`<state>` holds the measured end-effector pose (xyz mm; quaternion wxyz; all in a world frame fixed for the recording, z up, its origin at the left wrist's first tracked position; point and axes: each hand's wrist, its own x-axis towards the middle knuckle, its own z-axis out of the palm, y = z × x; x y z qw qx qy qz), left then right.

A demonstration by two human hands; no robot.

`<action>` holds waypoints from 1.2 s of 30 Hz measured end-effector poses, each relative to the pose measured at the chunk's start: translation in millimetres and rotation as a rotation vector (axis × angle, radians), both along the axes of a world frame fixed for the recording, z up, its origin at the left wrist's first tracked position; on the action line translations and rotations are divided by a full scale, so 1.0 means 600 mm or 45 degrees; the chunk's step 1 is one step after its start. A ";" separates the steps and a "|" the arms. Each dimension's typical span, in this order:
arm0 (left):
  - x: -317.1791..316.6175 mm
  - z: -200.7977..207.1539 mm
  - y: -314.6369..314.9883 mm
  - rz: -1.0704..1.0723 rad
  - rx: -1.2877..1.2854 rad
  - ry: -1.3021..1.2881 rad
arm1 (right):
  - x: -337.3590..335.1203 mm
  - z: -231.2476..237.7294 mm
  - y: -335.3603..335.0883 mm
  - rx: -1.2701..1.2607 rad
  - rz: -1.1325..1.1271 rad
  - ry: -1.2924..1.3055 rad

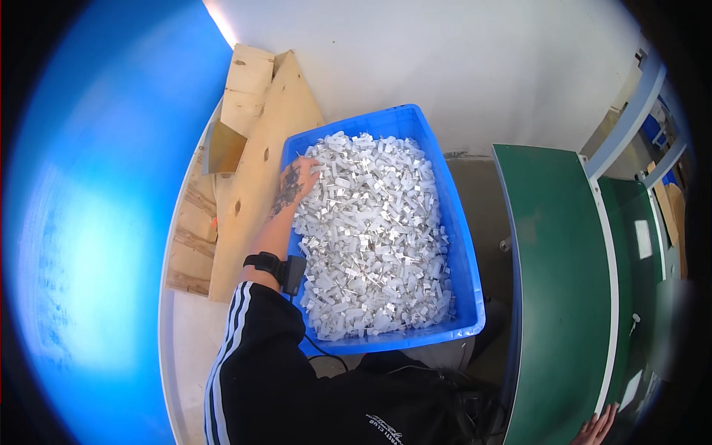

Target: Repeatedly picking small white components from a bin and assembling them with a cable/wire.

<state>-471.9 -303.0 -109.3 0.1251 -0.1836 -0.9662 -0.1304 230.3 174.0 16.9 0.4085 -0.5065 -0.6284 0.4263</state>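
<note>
A blue plastic bin (466,274) stands in front of me, filled with a heap of small white plastic pieces (371,230) that have shiny metal parts among them. My left hand (297,182) reaches over the bin's left wall, its fingers curled together against the heap near the far left corner. What the fingertips hold, if anything, is hidden. A black band with a small box is strapped round my left wrist. At the lower right, my right hand (595,429) rests by the edge of a green-topped table (556,282), fingers stretched out and nothing in them.
Plywood boards (259,178) lean left of the bin, with a bent brown piece (224,148) on them. A bright blue panel (96,222) fills the far left. Behind is a white wall (445,67). A single small white piece (635,321) lies on the green surface at right.
</note>
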 end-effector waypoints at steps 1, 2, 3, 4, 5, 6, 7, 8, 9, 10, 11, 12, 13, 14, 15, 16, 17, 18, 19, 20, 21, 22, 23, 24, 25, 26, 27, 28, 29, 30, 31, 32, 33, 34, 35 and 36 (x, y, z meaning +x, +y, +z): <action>0.005 0.008 0.021 -0.001 -0.057 -0.001 | 0.028 -0.004 -0.013 -0.023 -0.020 -0.103; 0.009 0.009 0.041 -0.005 -0.119 0.001 | 0.019 0.006 -0.038 -0.026 -0.051 -0.110; 0.014 0.013 0.057 -0.043 -0.118 -0.004 | 0.006 0.013 -0.070 -0.041 -0.082 -0.090; 0.011 0.008 0.071 -0.102 -0.121 0.009 | 0.009 0.019 -0.101 -0.047 -0.137 -0.076; 0.008 0.003 0.088 -0.173 -0.116 0.023 | 0.040 0.001 -0.100 -0.099 -0.144 -0.114; -0.012 -0.016 0.060 -0.172 -0.179 0.143 | 0.070 -0.044 -0.088 -0.142 -0.124 0.110; 0.005 -0.005 0.078 -0.013 -0.170 -0.025 | 0.030 -0.024 -0.122 -0.149 -0.209 0.039; -0.039 -0.064 0.019 -0.210 0.007 0.051 | -0.020 -0.008 -0.144 -0.158 -0.257 0.089; -0.034 -0.091 0.054 -0.259 0.414 -0.331 | -0.034 -0.007 -0.160 -0.128 -0.256 0.108; -0.068 -0.114 0.000 -0.213 0.177 0.053 | -0.050 -0.018 -0.155 -0.200 -0.154 0.219; -0.096 -0.112 -0.069 -0.233 0.150 0.178 | -0.072 -0.024 -0.153 -0.275 -0.099 0.350; -0.100 -0.138 -0.045 -0.139 0.191 0.060 | -0.083 -0.024 -0.163 -0.296 -0.118 0.375; -0.121 -0.133 -0.056 -0.188 0.236 0.050 | -0.088 -0.023 -0.167 -0.335 -0.093 0.444; -0.142 -0.127 -0.066 -0.388 0.017 0.322 | -0.080 -0.032 -0.173 -0.344 -0.058 0.549; -0.135 -0.134 -0.052 -0.418 0.060 0.442 | -0.081 -0.037 -0.180 -0.333 -0.030 0.536; -0.138 -0.122 -0.053 -0.359 0.059 0.226 | -0.083 -0.038 -0.187 -0.364 -0.001 0.578; -0.131 -0.115 -0.049 -0.319 0.058 0.195 | -0.087 -0.037 -0.197 -0.383 0.005 0.577; -0.122 -0.105 -0.038 -0.334 0.059 0.199 | -0.093 -0.039 -0.202 -0.411 0.040 0.579; -0.112 -0.089 -0.044 -0.311 0.206 0.273 | -0.099 -0.051 -0.207 -0.417 0.090 0.603; -0.096 -0.068 -0.069 -0.266 0.345 0.351 | -0.108 -0.057 -0.212 -0.433 0.162 0.625; -0.032 -0.049 -0.022 -0.203 0.607 0.124 | -0.120 -0.067 -0.218 -0.475 0.207 0.637; 0.037 -0.006 0.029 -0.204 0.743 0.122 | -0.128 -0.070 -0.221 -0.522 0.277 0.643; 0.131 0.055 0.107 -0.266 0.738 0.135 | -0.145 -0.075 -0.230 -0.548 0.334 0.635; 0.220 0.093 0.199 -0.249 0.740 0.191 | -0.162 -0.081 -0.236 -0.577 0.396 0.622; 0.286 0.122 0.249 -0.315 1.047 -0.061 | -0.179 -0.080 -0.242 -0.579 0.529 0.609; 0.355 0.126 0.299 -0.461 1.136 -0.159 | -0.195 -0.072 -0.246 -0.525 0.647 0.547; 0.434 0.144 0.342 -0.749 1.440 -0.493 | -0.214 -0.061 -0.249 -0.528 0.761 0.541; 0.499 0.165 0.363 -0.847 1.548 -0.776 | -0.235 -0.049 -0.256 -0.523 0.852 0.536; 0.546 0.180 0.373 -0.955 1.597 -0.939 | -0.257 -0.037 -0.257 -0.493 0.951 0.552; 0.588 0.193 0.379 -1.069 1.650 -1.116 | -0.271 -0.024 -0.259 -0.460 1.037 0.565; 0.622 0.201 0.384 -1.124 1.650 -1.164 | -0.273 -0.019 -0.260 -0.456 1.050 0.568; 0.638 0.204 0.391 -1.206 1.644 -1.212 | -0.278 -0.016 -0.259 -0.434 1.048 0.582; 0.650 0.201 0.395 -1.320 1.619 -1.294 | -0.276 -0.019 -0.258 -0.382 0.999 0.664; 0.661 0.194 0.398 -1.328 1.621 -1.332 | -0.267 -0.021 -0.259 -0.383 0.968 0.647; 0.671 0.188 0.403 -1.373 1.588 -1.279 | -0.256 -0.021 -0.258 -0.324 0.912 0.670; 0.681 0.182 0.409 -1.417 1.554 -1.221 | -0.245 -0.021 -0.256 -0.264 0.858 0.694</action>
